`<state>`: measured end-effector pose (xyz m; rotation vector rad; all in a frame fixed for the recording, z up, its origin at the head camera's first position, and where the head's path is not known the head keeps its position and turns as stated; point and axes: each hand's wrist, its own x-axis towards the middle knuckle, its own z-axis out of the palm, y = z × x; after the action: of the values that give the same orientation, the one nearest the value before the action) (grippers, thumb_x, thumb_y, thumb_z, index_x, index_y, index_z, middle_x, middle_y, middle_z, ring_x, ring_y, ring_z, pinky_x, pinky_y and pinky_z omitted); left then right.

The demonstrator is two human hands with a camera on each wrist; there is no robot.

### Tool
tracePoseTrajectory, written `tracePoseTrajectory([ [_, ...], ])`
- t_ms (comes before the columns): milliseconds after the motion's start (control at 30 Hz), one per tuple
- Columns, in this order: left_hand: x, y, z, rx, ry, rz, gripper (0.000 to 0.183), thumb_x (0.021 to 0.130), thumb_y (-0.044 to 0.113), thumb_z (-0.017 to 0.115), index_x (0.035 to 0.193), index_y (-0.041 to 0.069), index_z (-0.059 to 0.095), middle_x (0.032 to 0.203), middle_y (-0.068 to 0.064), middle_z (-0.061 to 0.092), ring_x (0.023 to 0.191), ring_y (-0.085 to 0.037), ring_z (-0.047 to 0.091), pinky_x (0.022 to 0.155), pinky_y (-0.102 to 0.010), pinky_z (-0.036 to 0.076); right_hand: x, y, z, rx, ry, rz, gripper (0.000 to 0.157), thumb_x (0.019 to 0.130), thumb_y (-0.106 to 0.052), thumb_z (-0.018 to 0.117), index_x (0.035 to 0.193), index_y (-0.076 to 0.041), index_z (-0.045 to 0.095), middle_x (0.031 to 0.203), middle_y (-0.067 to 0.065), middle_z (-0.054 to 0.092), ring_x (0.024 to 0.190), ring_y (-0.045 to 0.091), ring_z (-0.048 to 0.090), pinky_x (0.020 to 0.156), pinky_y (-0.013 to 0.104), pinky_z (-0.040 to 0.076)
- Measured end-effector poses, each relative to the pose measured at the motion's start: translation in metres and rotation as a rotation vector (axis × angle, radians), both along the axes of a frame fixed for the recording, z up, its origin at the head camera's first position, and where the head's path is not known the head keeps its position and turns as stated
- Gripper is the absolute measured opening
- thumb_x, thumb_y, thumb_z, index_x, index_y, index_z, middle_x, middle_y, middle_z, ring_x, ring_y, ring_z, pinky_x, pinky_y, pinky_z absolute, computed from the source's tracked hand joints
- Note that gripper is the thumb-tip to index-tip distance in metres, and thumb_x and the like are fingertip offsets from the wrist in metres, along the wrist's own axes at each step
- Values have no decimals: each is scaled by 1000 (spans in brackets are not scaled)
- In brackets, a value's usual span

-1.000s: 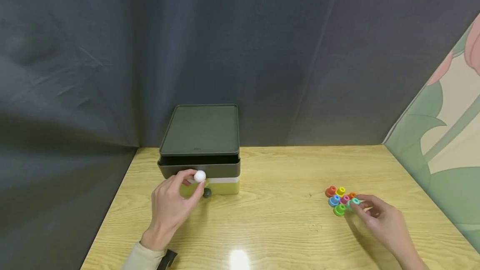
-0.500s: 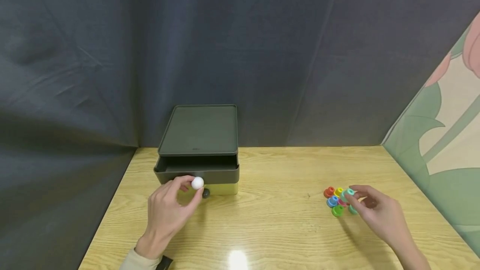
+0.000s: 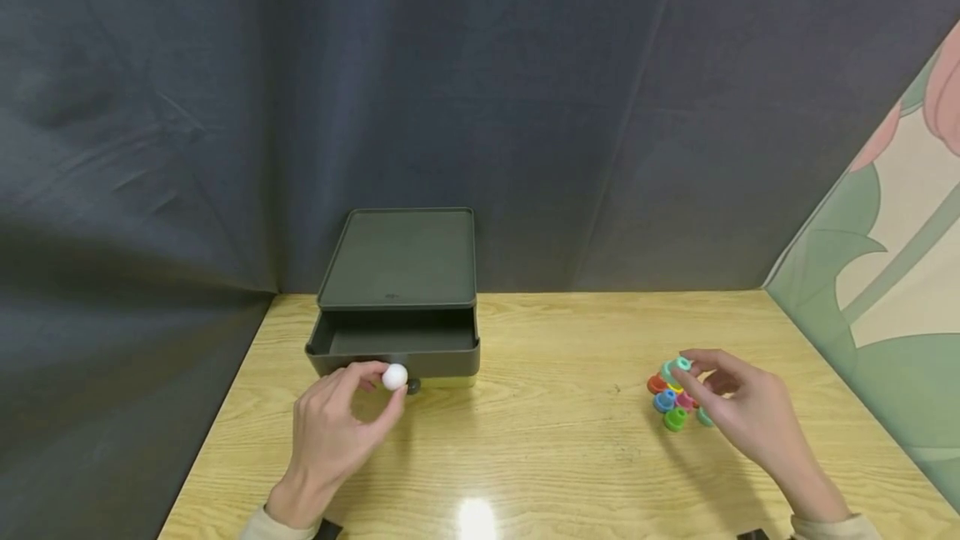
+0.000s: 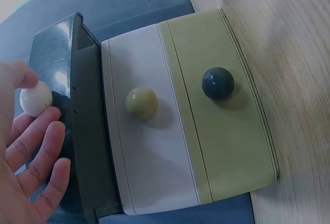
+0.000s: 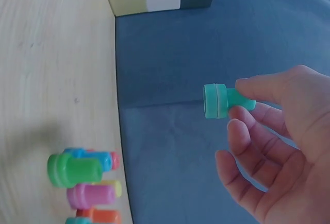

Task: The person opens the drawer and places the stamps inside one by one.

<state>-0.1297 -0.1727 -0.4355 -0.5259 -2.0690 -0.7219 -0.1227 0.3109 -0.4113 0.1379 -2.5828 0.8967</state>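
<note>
My left hand (image 3: 332,427) pinches the white round knob (image 4: 35,100) on the top drawer (image 3: 442,364) of a small drawer unit (image 3: 401,261). That dark drawer stands pulled out, and its visible inside looks bare. Thumb and forefinger of my right hand (image 3: 750,411) pinch a teal toy peg (image 5: 216,101) by its narrow stem, wide base facing away from the palm. It hangs above the table, over a cluster of other pegs. Among these are a green peg (image 3: 675,419), a blue peg (image 3: 664,401) and a red peg (image 3: 656,383).
Below the dark drawer are a white drawer (image 4: 139,152) with a yellow-green knob (image 4: 142,103) and a yellow-green drawer (image 4: 227,147) with a dark knob (image 4: 217,84). Both look closed. A dark curtain (image 3: 525,107) hangs behind the wooden table (image 3: 547,440); a flowered panel (image 3: 907,290) borders the right.
My left hand has drawn the top drawer further out toward me. My right hand has lifted the teal peg from the cluster, moving it up and to the left.
</note>
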Motion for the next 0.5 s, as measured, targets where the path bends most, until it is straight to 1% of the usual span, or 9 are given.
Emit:
tracePoseTrajectory([
  [200, 2, 0, 1, 2, 31, -7, 22, 90, 33, 74, 96, 12, 76, 75, 1, 75, 60, -16, 67, 54, -28, 50, -2, -12, 12, -2, -35, 16, 23, 96, -29, 81, 116, -18, 79, 90, -4, 76, 68, 0, 68, 52, 25, 47],
  [300, 4, 0, 1, -3, 38, -11, 25, 93, 36, 72, 96, 12, 76, 75, 2, 74, 60, -16, 66, 55, -27, 50, -2, -17, 17, -16, -44, 31, 22, 97, -29, 80, 116, -18, 79, 89, -6, 75, 68, 2, 69, 52, 25, 47],
  [500, 9, 0, 1, -4, 42, -12, 31, 97, 44, 67, 96, 14, 76, 74, 2, 74, 60, -15, 66, 55, -27, 49, -5, -30, 24, -23, -25, 75, 20, 97, -27, 80, 115, -17, 79, 88, -6, 74, 66, 5, 69, 51, 25, 48],
])
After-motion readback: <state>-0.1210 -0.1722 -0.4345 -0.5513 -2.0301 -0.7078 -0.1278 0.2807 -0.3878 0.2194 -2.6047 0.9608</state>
